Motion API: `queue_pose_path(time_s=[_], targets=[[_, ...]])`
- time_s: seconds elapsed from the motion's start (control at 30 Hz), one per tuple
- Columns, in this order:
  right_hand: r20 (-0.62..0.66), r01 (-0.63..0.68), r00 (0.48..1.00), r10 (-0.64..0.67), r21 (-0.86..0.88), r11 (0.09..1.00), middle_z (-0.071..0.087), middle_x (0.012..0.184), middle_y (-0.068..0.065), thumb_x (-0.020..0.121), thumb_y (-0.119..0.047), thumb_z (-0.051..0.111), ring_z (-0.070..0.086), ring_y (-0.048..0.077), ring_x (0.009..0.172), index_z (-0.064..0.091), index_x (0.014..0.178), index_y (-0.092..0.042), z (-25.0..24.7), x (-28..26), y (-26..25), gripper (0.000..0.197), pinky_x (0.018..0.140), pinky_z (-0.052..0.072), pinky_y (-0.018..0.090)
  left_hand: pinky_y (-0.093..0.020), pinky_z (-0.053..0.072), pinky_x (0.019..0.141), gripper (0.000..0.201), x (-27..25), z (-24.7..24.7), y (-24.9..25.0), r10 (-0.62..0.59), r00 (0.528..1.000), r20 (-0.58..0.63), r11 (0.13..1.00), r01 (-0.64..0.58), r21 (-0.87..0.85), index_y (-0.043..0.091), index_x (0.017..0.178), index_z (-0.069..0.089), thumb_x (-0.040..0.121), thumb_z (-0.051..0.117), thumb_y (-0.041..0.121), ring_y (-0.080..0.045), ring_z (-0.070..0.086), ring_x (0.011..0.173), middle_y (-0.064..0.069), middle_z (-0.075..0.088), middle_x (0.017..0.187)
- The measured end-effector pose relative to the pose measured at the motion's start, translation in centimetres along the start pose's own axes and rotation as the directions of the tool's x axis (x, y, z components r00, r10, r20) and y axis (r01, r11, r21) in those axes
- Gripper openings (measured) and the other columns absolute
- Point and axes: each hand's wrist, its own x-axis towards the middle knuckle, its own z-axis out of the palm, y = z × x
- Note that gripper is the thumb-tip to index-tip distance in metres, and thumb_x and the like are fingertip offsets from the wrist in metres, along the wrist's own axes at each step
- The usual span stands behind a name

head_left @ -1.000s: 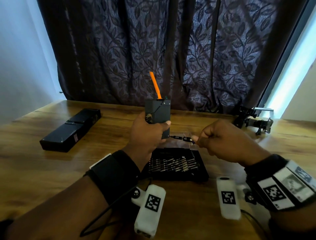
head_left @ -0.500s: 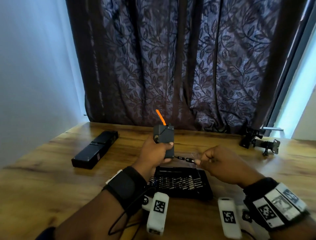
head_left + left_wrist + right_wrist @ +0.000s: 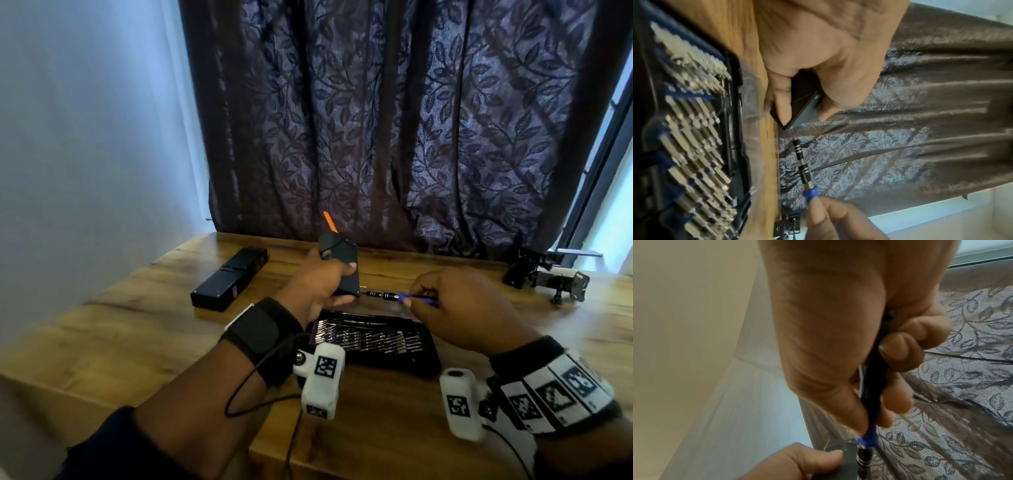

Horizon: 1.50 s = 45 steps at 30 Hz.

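Note:
My left hand [image 3: 318,284] grips a small black box-shaped device [image 3: 342,263] upright above the table; an orange strip [image 3: 330,222] sticks up from its top. My right hand [image 3: 445,301] pinches a blue-and-black precision screwdriver [image 3: 394,295], held level, with its tip against the device's lower right corner. In the left wrist view the screwdriver [image 3: 802,164] meets the device [image 3: 799,104] between my fingers. The right wrist view shows fingers curled round the screwdriver handle [image 3: 871,402].
An open black bit case [image 3: 373,342] with several metal bits lies under my hands. A long black box [image 3: 229,279] lies at the left on the wooden table [image 3: 102,342]. A black clamp mount [image 3: 544,275] stands at the far right. A dark leaf-patterned curtain [image 3: 376,120] hangs behind.
The head view has tilted up, so hands and table sit lower in the picture. The device now leans slightly left, and the screwdriver's blue collar shows between my right fingers.

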Motion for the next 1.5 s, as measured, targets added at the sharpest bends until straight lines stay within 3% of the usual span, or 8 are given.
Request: queue_pose_path(time_s=[0.13, 0.23, 0.43, 0.53, 0.67, 0.8, 1.03, 1.5], targets=[[-0.01, 0.01, 1.0, -0.009, 0.169, 0.986, 0.069, 0.071, -0.015, 0.089, -0.041, 0.073, 0.062, 0.004, 0.066, 0.075, 0.081, -0.035, -0.2, 0.7, -0.6, 0.011, 0.063, 0.055, 0.035, -0.05, 0.059, 0.083, 0.031, -3.6, -3.2, 2.0, -0.085, 0.991, 0.108, 0.973, 0.105, -0.205, 0.014, 0.134, 0.057, 0.105, 0.054, 0.025, -0.031, 0.065, 0.113, -0.014, 0.064, 0.134], [0.037, -0.016, 0.999, 0.005, 0.307, 0.952, 0.067, 0.065, -0.017, 0.09, -0.033, 0.075, 0.062, 0.007, 0.065, 0.077, 0.081, -0.031, 0.3, 1.9, -1.6, 0.01, 0.065, 0.054, 0.035, -0.055, 0.057, 0.09, 0.03, -5.0, -6.6, 2.0, 0.031, 0.999, 0.039, 0.972, -0.021, -0.233, 0.022, 0.135, 0.053, 0.105, 0.058, 0.024, -0.031, 0.063, 0.117, -0.011, 0.062, 0.134], [0.089, -0.086, 0.995, 0.039, 0.614, 0.784, 0.068, 0.064, -0.001, 0.094, -0.029, 0.072, 0.055, 0.009, 0.059, 0.075, 0.071, -0.016, 2.5, 4.7, -6.0, 0.026, 0.065, 0.044, 0.031, -0.033, 0.063, 0.066, 0.08, -7.7, -15.8, 1.6, 0.321, 0.919, -0.229, 0.927, -0.255, 0.275, 0.028, 0.134, 0.057, 0.066, 0.098, 0.027, -0.018, 0.074, 0.092, -0.005, 0.074, 0.113], [0.133, -0.132, 0.99, 0.048, 0.744, 0.655, 0.064, 0.062, 0.001, 0.096, -0.027, 0.07, 0.048, 0.004, 0.049, 0.074, 0.076, -0.012, 4.1, 5.6, -10.2, 0.025, 0.055, 0.039, 0.025, -0.031, 0.062, 0.075, 0.088, -9.4, -20.0, 0.9, 0.352, 0.909, -0.224, 0.78, -0.152, 0.607, 0.022, 0.121, 0.072, 0.04, 0.104, 0.038, -0.012, 0.074, 0.086, 0.004, 0.077, 0.101], [0.279, -0.282, 0.958, 0.066, 0.881, 0.381, 0.058, 0.063, 0.001, 0.098, -0.025, 0.066, 0.036, 0.007, 0.039, 0.071, 0.084, -0.012, 6.9, 7.2, -14.7, 0.02, 0.039, 0.024, 0.017, -0.011, 0.047, 0.056, 0.085, -11.0, -22.4, -0.4, 0.327, 0.905, -0.27, 0.629, 0.004, 0.778, 0.022, 0.119, 0.064, 0.045, 0.105, 0.033, 0.0, 0.064, 0.076, 0.012, 0.069, 0.097], [0.473, -0.472, 0.88, 0.037, 0.866, 0.167, 0.052, 0.064, -0.005, 0.099, -0.035, 0.061, 0.029, 0.006, 0.042, 0.069, 0.096, -0.015, 10.2, 8.9, -18.8, 0.022, 0.039, 0.017, 0.016, -0.032, 0.055, 0.079, 0.088, -11.2, -23.9, -0.8, 0.311, 0.881, -0.356, 0.418, 0.21, 0.884, 0.031, 0.115, 0.061, 0.04, 0.1, 0.056, -0.016, 0.064, 0.091, 0.01, 0.065, 0.101], [0.537, -0.548, 0.837, 0.107, 0.823, 0.151, 0.053, 0.066, -0.006, 0.097, -0.039, 0.063, 0.031, 0.008, 0.046, 0.066, 0.094, -0.017, 14.1, 10.1, -20.8, 0.022, 0.044, 0.018, 0.02, -0.031, 0.052, 0.067, 0.075, -9.1, -24.1, -0.6, 0.224, 0.901, -0.372, 0.156, 0.344, 0.926, 0.019, 0.1, 0.067, 0.053, 0.085, 0.074, -0.02, 0.064, 0.082, 0.001, 0.068, 0.092], [0.464, -0.484, 0.873, 0.151, 0.862, 0.15, 0.057, 0.064, -0.005, 0.098, -0.035, 0.063, 0.034, 0.008, 0.047, 0.07, 0.094, -0.017, 14.4, 10.1, -19.3, 0.021, 0.045, 0.023, 0.022, -0.035, 0.055, 0.081, 0.078, -5.6, -22.6, 1.3, 0.078, 0.937, -0.342, -0.016, 0.344, 0.939, 0.018, 0.091, 0.057, 0.065, 0.065, 0.091, -0.022, 0.063, 0.088, -0.002, 0.062, 0.087]])
